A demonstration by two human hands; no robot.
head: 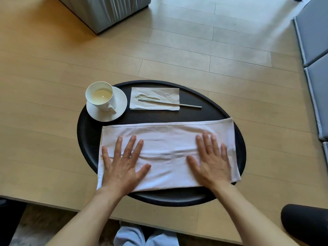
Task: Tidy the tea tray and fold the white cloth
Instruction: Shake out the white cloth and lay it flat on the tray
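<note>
Sitting in view are one round black wooden tray, one folded white cloth, one white cup, one white saucer, one white paper napkin, one thin metal straw, and two bare hands.

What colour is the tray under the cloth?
Black, or very dark wood; the tray shows best in the head view, around the white cloth.

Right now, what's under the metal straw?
The metal straw lies across a paper napkin; its right end rests on the bare black tray. The tray surface beneath the napkin is covered.
</note>
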